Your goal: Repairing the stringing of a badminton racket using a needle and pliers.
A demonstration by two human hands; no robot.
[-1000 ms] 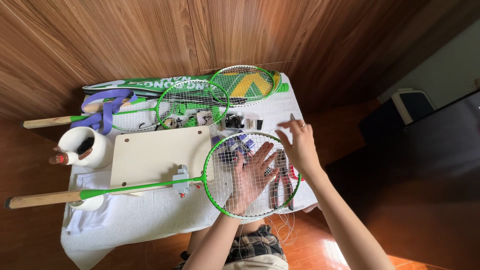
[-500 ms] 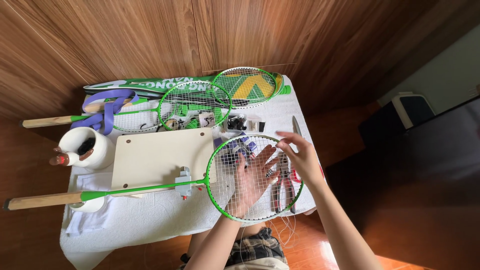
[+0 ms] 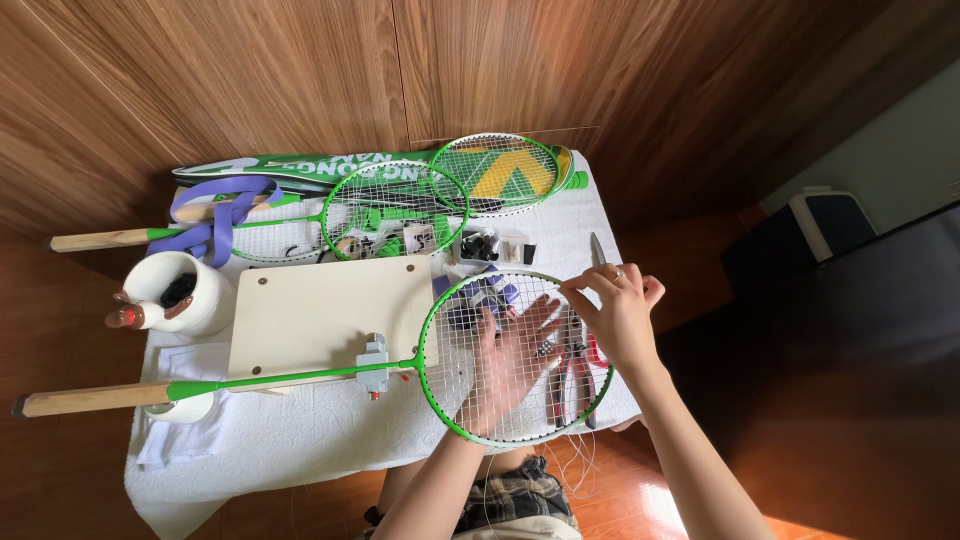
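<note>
Wood panelling is filling the background behind a small table [image 3: 300,450] draped in a white cloth. On it, a green racket [image 3: 430,370] is lying with its wooden handle pointing left and its shaft clamped at a pale board [image 3: 330,320]. The left hand [image 3: 515,365] is spreading flat and wide under the strung head, much as it was a moment ago. The right hand [image 3: 620,315] is pinching a string at the upper right rim of the frame, fingers closed narrowly (a second ago it was sitting slightly higher, past the rim). Pliers [image 3: 570,375] are lying beneath the strings. Two more green rackets [image 3: 400,205] are resting at the far edge beside a white pot [image 3: 195,295].
</note>
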